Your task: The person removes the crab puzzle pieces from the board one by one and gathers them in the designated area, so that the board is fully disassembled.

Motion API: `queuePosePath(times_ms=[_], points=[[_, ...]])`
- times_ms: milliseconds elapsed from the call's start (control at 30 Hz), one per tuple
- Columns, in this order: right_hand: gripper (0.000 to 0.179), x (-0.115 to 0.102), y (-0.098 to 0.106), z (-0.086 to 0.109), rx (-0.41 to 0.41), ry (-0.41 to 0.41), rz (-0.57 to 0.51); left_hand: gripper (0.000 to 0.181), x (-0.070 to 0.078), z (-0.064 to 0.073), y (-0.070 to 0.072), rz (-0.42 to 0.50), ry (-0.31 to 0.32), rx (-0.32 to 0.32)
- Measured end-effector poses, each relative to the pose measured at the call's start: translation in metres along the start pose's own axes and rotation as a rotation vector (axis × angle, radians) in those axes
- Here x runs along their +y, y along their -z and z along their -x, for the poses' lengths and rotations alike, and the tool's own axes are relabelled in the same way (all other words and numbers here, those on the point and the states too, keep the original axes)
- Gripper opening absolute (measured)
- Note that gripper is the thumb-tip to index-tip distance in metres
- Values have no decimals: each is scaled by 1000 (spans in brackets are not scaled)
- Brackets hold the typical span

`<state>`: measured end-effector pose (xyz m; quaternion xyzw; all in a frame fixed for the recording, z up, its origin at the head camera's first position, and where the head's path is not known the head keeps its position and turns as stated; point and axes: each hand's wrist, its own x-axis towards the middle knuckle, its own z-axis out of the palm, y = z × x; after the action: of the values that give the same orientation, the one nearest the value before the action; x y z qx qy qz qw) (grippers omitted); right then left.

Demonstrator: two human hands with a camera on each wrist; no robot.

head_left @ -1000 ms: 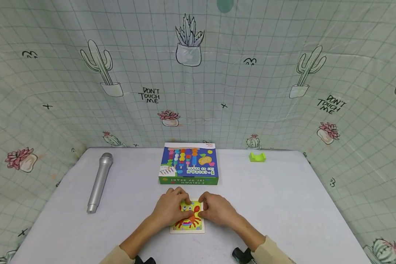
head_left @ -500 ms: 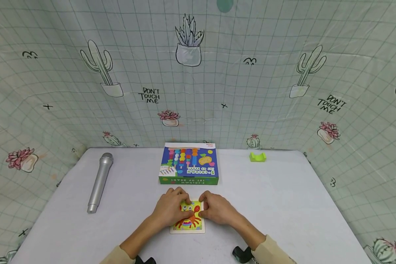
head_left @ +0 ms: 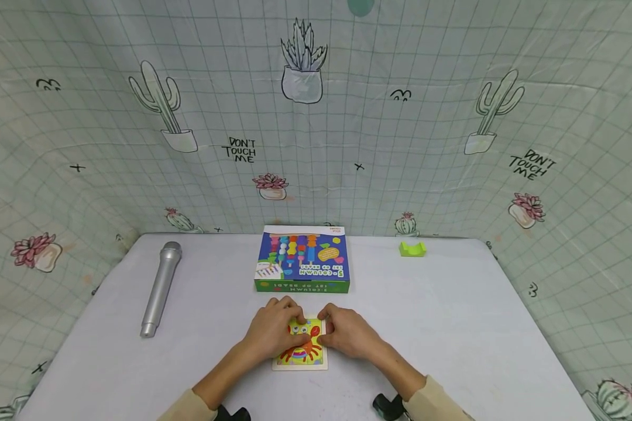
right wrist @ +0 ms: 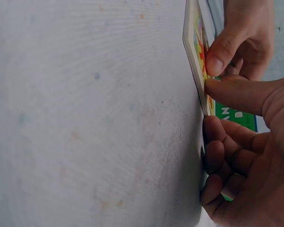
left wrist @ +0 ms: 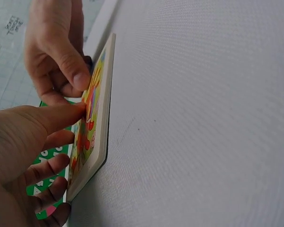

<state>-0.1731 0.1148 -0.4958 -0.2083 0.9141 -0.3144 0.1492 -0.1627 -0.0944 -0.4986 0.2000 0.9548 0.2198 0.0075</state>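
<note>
A square crab jigsaw puzzle with a pale frame lies flat on the white table, its face yellow with a red crab. My left hand covers its left side, thumb on the middle of the picture and index finger curved to the far edge. At the right side, my right hand holds the frame's edge and far corner between thumb and index finger. In the left wrist view the left thumb touches the puzzle's face while the other fingers spread past its edge. The right hand's remaining fingers curl beside the puzzle.
A blue and green bead-set box stands just beyond the hands. A silver microphone lies at the left. Near the back right edge sits a small lime-green block with a hollowed top. A patterned cloth hangs behind the table.
</note>
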Motion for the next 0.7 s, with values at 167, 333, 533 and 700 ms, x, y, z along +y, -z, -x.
queuePosePath(times_ms=[167, 333, 533, 700], points=[[39, 0, 1, 1, 5, 3, 5, 28, 1, 0, 0, 2, 3, 1], [39, 0, 2, 0, -11, -2, -20, 28, 1, 0, 0, 4, 8, -4], [39, 0, 4, -3, -37, -24, -62, 27, 1, -1, 0, 7, 14, -14], [40, 1, 5, -5, -48, -42, -66, 27, 2, -1, 1, 16, 19, -22]])
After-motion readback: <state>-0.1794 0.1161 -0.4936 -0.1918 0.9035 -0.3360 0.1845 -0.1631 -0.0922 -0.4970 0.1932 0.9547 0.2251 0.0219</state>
